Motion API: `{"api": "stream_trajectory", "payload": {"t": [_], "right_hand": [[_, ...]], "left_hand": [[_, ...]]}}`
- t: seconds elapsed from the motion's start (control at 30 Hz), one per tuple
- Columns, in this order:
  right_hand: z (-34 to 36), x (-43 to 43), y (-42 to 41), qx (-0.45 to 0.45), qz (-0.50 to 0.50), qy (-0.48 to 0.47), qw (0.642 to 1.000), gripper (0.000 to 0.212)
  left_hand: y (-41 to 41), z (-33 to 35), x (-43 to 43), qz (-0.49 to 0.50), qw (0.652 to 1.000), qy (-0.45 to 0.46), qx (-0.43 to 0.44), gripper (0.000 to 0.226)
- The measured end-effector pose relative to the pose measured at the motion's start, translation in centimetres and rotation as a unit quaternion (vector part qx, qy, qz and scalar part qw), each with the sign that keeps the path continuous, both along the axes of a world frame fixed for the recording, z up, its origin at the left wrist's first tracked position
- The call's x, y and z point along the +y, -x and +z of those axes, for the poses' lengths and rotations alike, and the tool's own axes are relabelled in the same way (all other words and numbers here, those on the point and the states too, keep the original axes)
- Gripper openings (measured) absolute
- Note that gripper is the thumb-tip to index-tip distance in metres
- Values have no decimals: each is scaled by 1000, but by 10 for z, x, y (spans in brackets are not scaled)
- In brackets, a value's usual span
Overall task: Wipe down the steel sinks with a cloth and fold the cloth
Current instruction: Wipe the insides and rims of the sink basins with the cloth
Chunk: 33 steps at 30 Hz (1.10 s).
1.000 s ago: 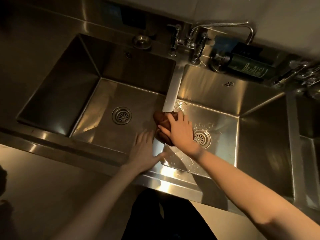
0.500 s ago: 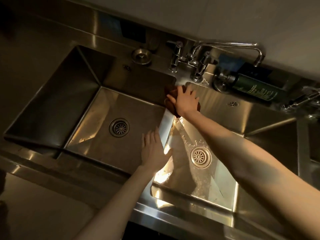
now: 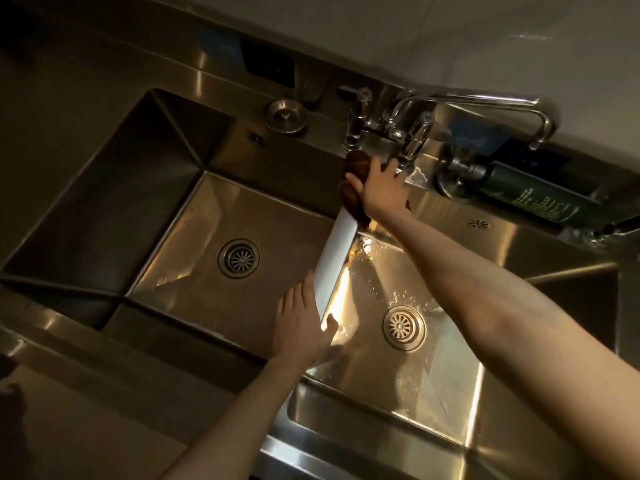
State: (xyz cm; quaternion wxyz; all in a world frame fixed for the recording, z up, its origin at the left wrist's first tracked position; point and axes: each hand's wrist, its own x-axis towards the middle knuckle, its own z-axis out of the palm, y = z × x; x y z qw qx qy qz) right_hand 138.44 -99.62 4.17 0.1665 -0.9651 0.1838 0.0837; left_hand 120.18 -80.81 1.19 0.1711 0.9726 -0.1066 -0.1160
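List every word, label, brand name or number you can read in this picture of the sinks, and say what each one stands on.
On the dark green bottle: pale lettering along its side, too blurred to read.
On the black panel on the back wall: no text can be made out.
On the blue patch near the bottle: blurred, nothing readable.
Elsewhere: no legible words, numbers or signs.
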Motion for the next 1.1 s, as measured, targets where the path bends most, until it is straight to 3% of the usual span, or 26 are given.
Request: {"api": "stream_trajectory", "payload": {"t": [0.17, 0.27, 0.37, 0.47, 0.7, 0.8, 0.93, 1.1], "right_hand": [[-4, 3, 11, -10, 5, -1, 1000, 61], [1, 11, 33, -4, 64, 26, 998, 61], [2, 23, 65, 7, 134, 60, 989, 60], [7, 44, 102, 14, 145, 73, 987, 60], [15, 109, 229, 31, 240, 56, 969, 61], [18, 140, 286, 29, 277, 12, 960, 57], [15, 163, 328, -13, 289, 49, 956, 50], [17, 107, 380, -14, 235, 103, 966, 49]], "left_hand": [[0, 1, 0, -10, 1000, 5, -8, 83], [-2, 2, 1, -8, 1000, 24, 3, 84], [7, 14, 18, 1, 995, 98, -20, 74], [39, 26, 66, 14, 979, 188, -81, 57], [89, -1, 158, -69, 993, -5, -96, 45], [88, 10, 158, -64, 993, -2, -99, 48], [86, 17, 153, -47, 997, -6, -55, 58], [93, 14, 159, -87, 995, -2, -42, 37]]}}
